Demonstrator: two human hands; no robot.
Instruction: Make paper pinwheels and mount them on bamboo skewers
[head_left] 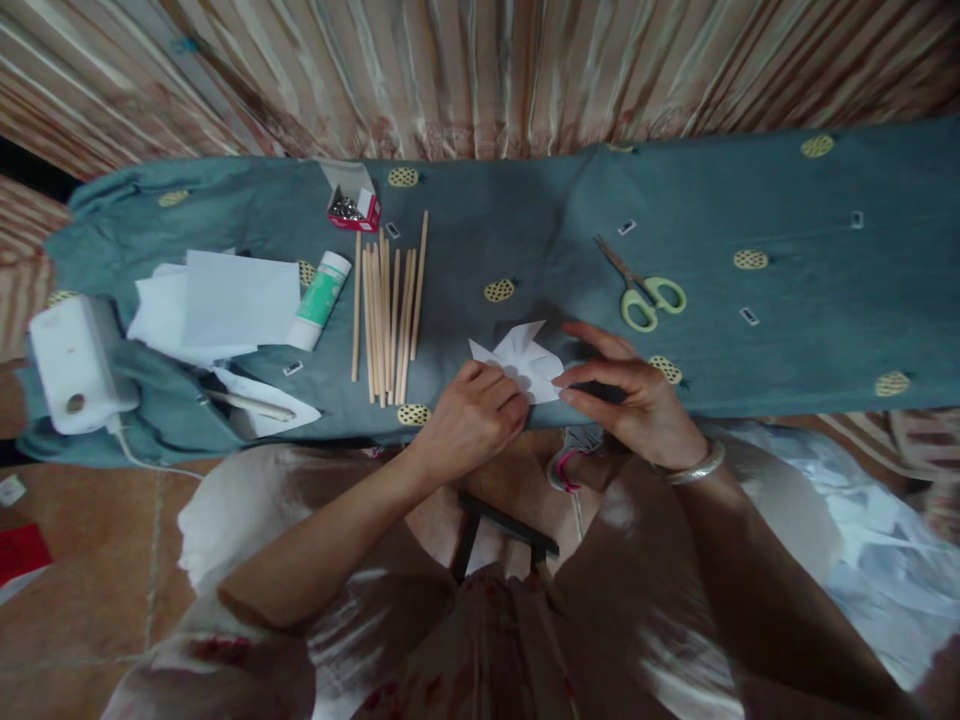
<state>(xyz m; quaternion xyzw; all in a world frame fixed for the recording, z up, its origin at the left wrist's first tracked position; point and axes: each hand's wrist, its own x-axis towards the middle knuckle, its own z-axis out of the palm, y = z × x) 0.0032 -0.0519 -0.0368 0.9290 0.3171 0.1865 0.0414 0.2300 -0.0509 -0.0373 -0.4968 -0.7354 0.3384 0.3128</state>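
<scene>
A white paper pinwheel (523, 350), with folded blades, lies on the cloth near the table's front edge. Curled over its left side, my left hand (480, 415) presses and grips the paper; its fingertips are partly hidden. From the right, my right hand (634, 395) pinches the pinwheel's right edge between thumb and forefinger, the other fingers held apart. Green-handled scissors (641, 290) lie beyond my right hand with the blades pointing away. To the left of the pinwheel, several thin wooden sticks (388, 320) lie side by side.
A green-and-white glue stick (320, 300) rests beside white paper sheets (244, 300). Behind the sticks stands a small open red box (352, 207) of metal pieces. At the left are a white corded device (79, 360) and a pen (255, 404) on paper. A curtain (480, 80) hangs along the far edge.
</scene>
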